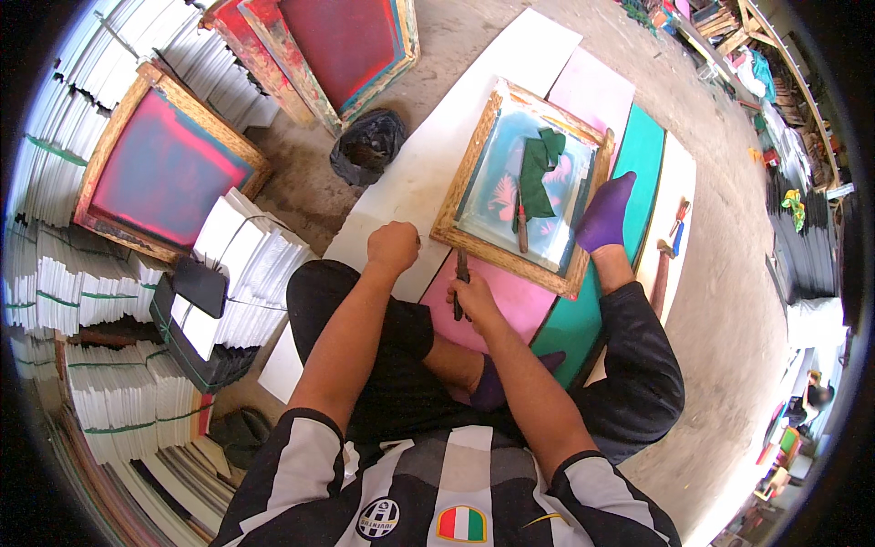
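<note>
Your right hand (476, 299): fingers clamped on dark pliers-like tool (461, 273), just below near edge of wooden frame (506, 263). Your left hand (394, 246): fingers curled together as fist, above white sheet (428, 155); whether something is inside, you cannot tell. Frame lies over white sheet and pink sheet (524, 319); within its borders lie green cloth (538, 187) and red-handled tool (522, 228). Beyond left hand, black plastic bag (344, 164) stands open, brownish contents inside, not clear.
</note>
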The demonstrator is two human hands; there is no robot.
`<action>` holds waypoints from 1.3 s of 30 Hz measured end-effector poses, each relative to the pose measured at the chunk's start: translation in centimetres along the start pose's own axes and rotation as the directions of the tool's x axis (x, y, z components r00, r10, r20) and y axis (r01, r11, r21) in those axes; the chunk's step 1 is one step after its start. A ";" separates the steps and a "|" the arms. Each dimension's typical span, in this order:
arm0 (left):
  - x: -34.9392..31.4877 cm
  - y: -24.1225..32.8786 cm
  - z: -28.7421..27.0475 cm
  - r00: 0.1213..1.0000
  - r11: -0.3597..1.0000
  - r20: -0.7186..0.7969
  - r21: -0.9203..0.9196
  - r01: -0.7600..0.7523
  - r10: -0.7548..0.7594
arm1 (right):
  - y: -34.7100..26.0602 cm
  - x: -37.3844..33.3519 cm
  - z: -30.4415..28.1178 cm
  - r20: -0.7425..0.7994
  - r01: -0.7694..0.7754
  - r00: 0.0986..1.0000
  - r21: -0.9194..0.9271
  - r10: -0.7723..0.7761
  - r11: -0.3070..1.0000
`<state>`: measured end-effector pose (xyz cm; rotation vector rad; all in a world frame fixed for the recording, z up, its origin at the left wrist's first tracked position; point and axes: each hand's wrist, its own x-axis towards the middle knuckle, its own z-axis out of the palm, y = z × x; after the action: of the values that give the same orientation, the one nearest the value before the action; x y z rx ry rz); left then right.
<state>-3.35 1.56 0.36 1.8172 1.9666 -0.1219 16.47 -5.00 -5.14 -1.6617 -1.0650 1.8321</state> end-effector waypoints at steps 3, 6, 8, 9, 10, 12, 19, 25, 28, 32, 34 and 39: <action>0.3 -0.8 0.4 0.993 0.993 0.010 -0.016 0.118 -0.118 | 0.6 0.8 -0.1 -0.023 -0.014 1.000 0.007 0.014 1.000; 0.2 -0.9 0.4 0.990 0.989 0.014 -0.032 0.142 -0.141 | 1.2 1.7 -0.1 -0.023 -0.003 1.000 -0.005 0.003 1.000; 0.0 -0.6 0.1 0.988 0.988 0.013 -0.026 0.154 -0.154 | 1.3 2.0 -0.1 -0.023 -0.003 1.000 -0.021 0.003 1.000; 0.1 -0.8 0.2 0.985 0.985 0.017 -0.033 0.170 -0.169 | 1.1 2.0 0.0 -0.021 -0.002 1.000 -0.030 0.002 1.000; 0.3 -1.1 0.5 0.983 0.982 0.021 -0.041 0.184 -0.184 | 0.9 2.0 0.1 -0.026 -0.005 1.000 -0.032 0.004 0.999; 0.6 -1.3 0.8 0.977 0.976 0.026 -0.046 0.211 -0.210 | 0.8 2.1 0.4 -0.037 -0.009 0.999 -0.035 0.008 0.999; -0.1 -0.8 -0.9 0.967 0.975 0.134 -0.033 0.221 -0.215 | -1.0 0.6 2.1 -0.173 -0.050 0.984 -0.058 0.039 0.997; -0.1 -0.5 -0.8 0.973 0.983 0.151 -0.040 0.180 -0.172 | 3.7 4.3 2.2 -0.336 0.051 0.931 -0.274 -0.145 0.960; -0.1 -0.5 -0.9 0.970 0.981 0.163 -0.042 0.189 -0.180 | 3.6 4.3 2.6 -0.339 0.050 0.932 -0.226 -0.127 0.973; -0.1 -0.7 -0.9 0.966 0.977 0.174 -0.058 0.205 -0.193 | 1.5 2.4 2.4 -0.228 0.007 0.974 0.027 -0.001 1.000; -0.1 -0.6 -1.0 0.968 0.978 0.171 -0.066 0.196 -0.182 | 1.3 1.9 1.7 -0.130 -0.005 0.991 0.160 0.026 0.987; -0.2 0.1 -1.3 0.980 0.990 0.162 -0.067 0.124 -0.112 | 2.6 1.9 -0.4 0.008 0.045 0.999 0.156 -0.047 0.987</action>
<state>-3.61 1.86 1.61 1.5924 1.9393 -0.2184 16.95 -5.03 -8.33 -1.5259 -0.9311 1.8468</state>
